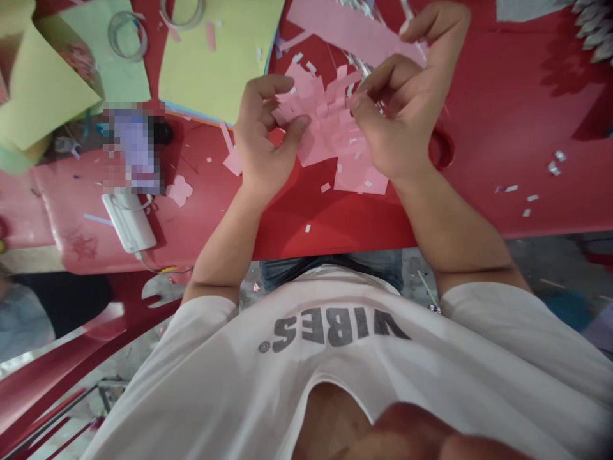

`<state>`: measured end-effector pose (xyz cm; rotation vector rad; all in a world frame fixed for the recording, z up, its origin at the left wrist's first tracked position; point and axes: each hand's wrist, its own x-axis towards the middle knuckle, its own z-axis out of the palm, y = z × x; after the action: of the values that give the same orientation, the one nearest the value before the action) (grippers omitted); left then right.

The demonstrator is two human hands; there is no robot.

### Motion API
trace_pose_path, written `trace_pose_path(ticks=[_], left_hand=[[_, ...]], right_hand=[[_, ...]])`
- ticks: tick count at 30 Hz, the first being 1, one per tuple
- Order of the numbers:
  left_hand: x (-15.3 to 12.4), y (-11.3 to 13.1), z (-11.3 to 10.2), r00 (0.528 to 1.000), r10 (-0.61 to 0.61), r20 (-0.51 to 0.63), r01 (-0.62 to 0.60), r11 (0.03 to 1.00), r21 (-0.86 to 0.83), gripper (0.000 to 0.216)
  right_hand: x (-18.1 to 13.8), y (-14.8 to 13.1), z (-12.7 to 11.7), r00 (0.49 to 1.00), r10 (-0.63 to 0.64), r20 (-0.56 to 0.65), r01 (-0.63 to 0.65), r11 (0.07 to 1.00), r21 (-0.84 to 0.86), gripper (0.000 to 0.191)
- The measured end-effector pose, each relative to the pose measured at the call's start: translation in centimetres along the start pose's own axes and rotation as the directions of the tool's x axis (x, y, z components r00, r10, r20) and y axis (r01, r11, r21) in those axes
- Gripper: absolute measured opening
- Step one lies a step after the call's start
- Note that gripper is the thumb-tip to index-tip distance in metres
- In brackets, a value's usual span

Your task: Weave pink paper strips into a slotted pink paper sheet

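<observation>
Over the red table, both of my hands grip a piece of pink paper cut into many small flaps. My left hand is curled around its left edge, with the thumb pressing on the flaps. On the piece's right side, my right hand is closed with thumb and fingers pinched on it. More pink paper lies flat under my hands. A long pink strip lies just beyond them.
Yellow sheets and green sheets lie at the far left, with two tape rolls on them. A white power bank with its cable sits near the left table edge. Small paper scraps dot the table.
</observation>
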<state>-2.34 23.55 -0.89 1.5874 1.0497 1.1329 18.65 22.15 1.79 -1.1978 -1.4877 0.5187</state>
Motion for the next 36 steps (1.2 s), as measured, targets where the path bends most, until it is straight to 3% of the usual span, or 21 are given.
trace_pose_path(ticks=[3, 5, 10, 14, 19, 24, 29, 32, 34, 36], left_hand=[[-0.2, 0.3, 0.3, 0.981, 0.137, -0.136, -0.117, 0.982, 0.149, 0.044], [-0.3, 0.5, 0.4, 0.972, 0.174, -0.156, -0.140, 0.969, 0.205, 0.039], [-0.5, 1.0, 1.1, 0.959, 0.196, -0.206, -0.157, 0.969, 0.193, 0.040], [-0.8, 1.5, 1.7, 0.964, 0.143, -0.225, -0.116, 0.985, 0.130, 0.043], [-1.1, 1.4, 1.7, 0.947, 0.181, -0.265, -0.131, 0.972, 0.194, 0.043], [-1.2, -1.1, 0.9, 0.931, 0.292, -0.219, -0.220, 0.928, 0.301, 0.047], [-1.6, -1.7, 0.2, 0.920, 0.376, -0.113, -0.322, 0.888, 0.328, 0.037], [-1.4, -1.7, -0.1, 0.878, 0.475, -0.063, -0.425, 0.834, 0.352, 0.027], [-1.1, -2.1, -0.4, 0.885, 0.463, -0.044, -0.420, 0.837, 0.351, 0.026], [-0.9, -2.7, -0.7, 0.928, 0.372, -0.035, -0.340, 0.879, 0.335, 0.031]], right_hand=[[0.1, -0.1, 0.1, 1.000, -0.005, -0.017, 0.006, 1.000, 0.019, 0.044], [0.1, -0.1, 0.3, 0.999, -0.018, -0.028, 0.020, 0.998, 0.060, 0.044], [-0.1, 0.4, 1.0, 0.998, -0.025, -0.058, 0.032, 0.993, 0.116, 0.037], [-0.3, 0.5, 1.6, 0.995, -0.058, -0.076, 0.073, 0.973, 0.217, 0.034], [-0.6, 0.7, 1.6, 0.993, -0.098, -0.065, 0.106, 0.985, 0.133, 0.031], [-1.4, 3.1, 0.6, 0.939, -0.299, -0.173, 0.313, 0.948, 0.063, 0.034], [-2.7, 4.9, 0.6, 0.970, -0.231, 0.073, 0.222, 0.968, 0.120, 0.044], [-3.0, 4.9, 1.1, 0.960, -0.264, 0.094, 0.252, 0.960, 0.124, 0.041], [-3.0, 4.6, 1.3, 0.952, -0.298, 0.075, 0.286, 0.948, 0.137, 0.036], [-3.0, 4.3, 1.5, 0.943, -0.329, 0.054, 0.319, 0.936, 0.147, 0.031]])
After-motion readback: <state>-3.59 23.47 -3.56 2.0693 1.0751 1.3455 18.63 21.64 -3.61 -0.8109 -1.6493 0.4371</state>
